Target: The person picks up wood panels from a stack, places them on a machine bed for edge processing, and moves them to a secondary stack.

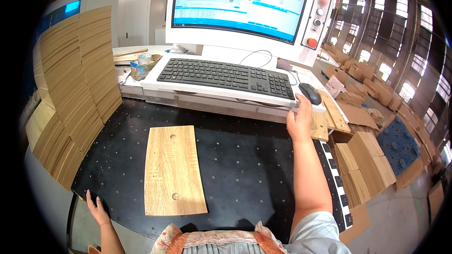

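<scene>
A light wood-grain board (174, 171) lies flat on the black table (245, 169), with one round recess near its far end and another near its near end. My left hand (97, 210) is at the table's near left edge, fingers apart and nothing in it. Reaching forward, my right hand (300, 121) is at the right front corner of the white keyboard shelf, its fingers stretched out toward the black mouse (310, 93). It holds nothing that I can see; whether it touches the shelf is unclear. A black keyboard (226, 77) lies on the shelf.
A white-framed monitor (240, 0) with a red stop button (311, 43) stands behind the keyboard. Tall stacks of boards (77, 75) line the left edge. More stacked boards (360, 164) and a blue pallet (398, 144) are at the right. A tape roll (144, 59) sits left of the keyboard.
</scene>
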The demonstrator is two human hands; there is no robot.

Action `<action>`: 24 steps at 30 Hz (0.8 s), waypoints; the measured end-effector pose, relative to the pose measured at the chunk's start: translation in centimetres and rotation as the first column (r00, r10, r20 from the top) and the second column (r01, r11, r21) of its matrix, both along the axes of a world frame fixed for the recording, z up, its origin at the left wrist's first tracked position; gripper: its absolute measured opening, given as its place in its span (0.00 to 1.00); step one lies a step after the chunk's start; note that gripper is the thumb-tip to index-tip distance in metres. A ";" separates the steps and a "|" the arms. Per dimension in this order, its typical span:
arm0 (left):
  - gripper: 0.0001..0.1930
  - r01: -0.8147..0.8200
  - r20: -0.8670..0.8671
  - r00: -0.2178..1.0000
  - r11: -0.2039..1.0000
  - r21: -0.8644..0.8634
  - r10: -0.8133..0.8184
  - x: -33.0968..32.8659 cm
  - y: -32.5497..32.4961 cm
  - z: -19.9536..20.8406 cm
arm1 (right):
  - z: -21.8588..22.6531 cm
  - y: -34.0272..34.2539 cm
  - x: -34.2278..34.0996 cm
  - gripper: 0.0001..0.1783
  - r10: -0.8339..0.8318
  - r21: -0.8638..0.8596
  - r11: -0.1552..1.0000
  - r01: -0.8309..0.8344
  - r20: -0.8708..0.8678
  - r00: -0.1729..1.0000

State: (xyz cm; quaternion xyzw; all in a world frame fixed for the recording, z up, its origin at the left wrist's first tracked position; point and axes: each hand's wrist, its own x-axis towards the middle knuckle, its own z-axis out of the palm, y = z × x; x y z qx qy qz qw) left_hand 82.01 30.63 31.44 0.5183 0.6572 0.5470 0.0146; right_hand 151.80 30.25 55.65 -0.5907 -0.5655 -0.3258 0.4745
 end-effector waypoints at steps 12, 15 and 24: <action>0.23 0.034 0.017 0.999 0.999 0.009 -0.034 -0.5 0.3 -0.4 | 1.7 0.3 5.5 0.33 -0.367 -0.006 0.930 0.368 -0.077 0.927; 0.23 0.044 0.035 0.998 0.999 0.015 -0.045 -0.6 0.3 -0.4 | 2.7 1.0 6.3 0.35 -0.404 -0.075 0.915 0.398 -0.147 0.903; 0.23 0.033 0.056 0.998 0.999 0.013 -0.033 -0.5 0.1 -0.3 | 5.1 1.6 5.4 0.38 -0.528 -0.325 0.830 0.453 -0.198 0.826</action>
